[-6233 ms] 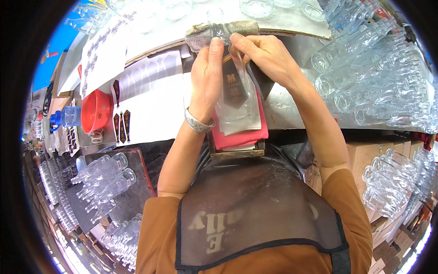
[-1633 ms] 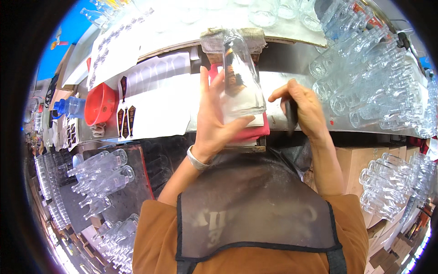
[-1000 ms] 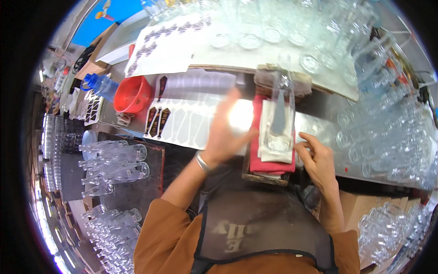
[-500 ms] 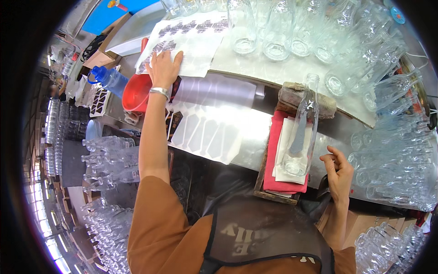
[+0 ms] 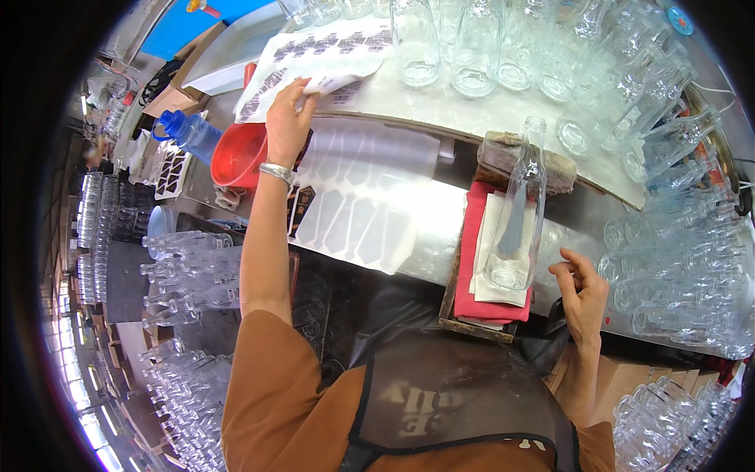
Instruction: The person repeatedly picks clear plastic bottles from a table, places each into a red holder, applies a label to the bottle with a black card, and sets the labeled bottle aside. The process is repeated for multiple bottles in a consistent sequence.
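Observation:
My left hand (image 5: 291, 118) pinches the near edge of a white sheet printed with dark label shapes (image 5: 334, 47), and that edge curls up off the surface. Below my left wrist lies a backing sheet (image 5: 358, 228) with pale tie-shaped outlines, dark pieces beside it. My right hand (image 5: 580, 295) hovers right of a clear glass bottle (image 5: 519, 212), fingers loosely bent and apart, with nothing in them. The bottle lies on white cloth (image 5: 481, 283) over a red cloth (image 5: 469, 259), its neck against a rolled grey towel (image 5: 554, 167). A bluish tie-shaped piece shows on the bottle.
A red bowl (image 5: 236, 161) and a blue-capped water bottle (image 5: 189, 135) stand left of my left wrist. Many clear bottles (image 5: 476, 55) crowd the far shelf and the right side (image 5: 668, 267). More bottles (image 5: 193, 275) are stacked at left.
My left hand has gone from lying flat on the printed sheet to pinching its near edge, which now lifts and folds back. My right hand has hardly moved.

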`<state>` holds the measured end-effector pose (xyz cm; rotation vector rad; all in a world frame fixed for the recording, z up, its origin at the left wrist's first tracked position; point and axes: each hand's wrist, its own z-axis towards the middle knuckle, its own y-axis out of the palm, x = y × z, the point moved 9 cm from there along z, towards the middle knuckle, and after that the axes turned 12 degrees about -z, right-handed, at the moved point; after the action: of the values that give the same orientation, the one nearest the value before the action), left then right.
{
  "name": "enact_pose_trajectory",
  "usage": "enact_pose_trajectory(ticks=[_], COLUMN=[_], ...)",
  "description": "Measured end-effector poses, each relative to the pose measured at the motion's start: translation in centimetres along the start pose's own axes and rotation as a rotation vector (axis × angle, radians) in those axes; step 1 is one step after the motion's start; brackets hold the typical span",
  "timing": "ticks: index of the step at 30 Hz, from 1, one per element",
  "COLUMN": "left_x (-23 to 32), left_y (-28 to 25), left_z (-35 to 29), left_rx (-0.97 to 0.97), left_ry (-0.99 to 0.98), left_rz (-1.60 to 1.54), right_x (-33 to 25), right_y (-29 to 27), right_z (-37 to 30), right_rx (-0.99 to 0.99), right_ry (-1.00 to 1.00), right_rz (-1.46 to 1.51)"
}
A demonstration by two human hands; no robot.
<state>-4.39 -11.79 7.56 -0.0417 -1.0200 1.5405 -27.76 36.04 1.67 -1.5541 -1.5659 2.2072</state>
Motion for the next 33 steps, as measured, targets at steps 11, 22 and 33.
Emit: enact_pose_trajectory(ticks=[11,22,33], left_x=[-0.1,-4.5,-0.7], left_y=[-0.1,-0.9,-3.4], left_z=[0.4,-2.1,-3.4], left_rx=[-0.001,-0.159,-0.019], left_ry=[-0.154,-0.080,0.093], left_rz=[-0.094,0.382,0.242], right_x=[0.2,0.1,-1.2], right_y=[0.2,0.8,1.0], right_z=[0.1,0.5,-0.1], right_rx=[-0.020,-0.034,-0.086], right_ry=[0.006,-0.024,-0.087], right_rz=[-0.036,-0.044,0.038])
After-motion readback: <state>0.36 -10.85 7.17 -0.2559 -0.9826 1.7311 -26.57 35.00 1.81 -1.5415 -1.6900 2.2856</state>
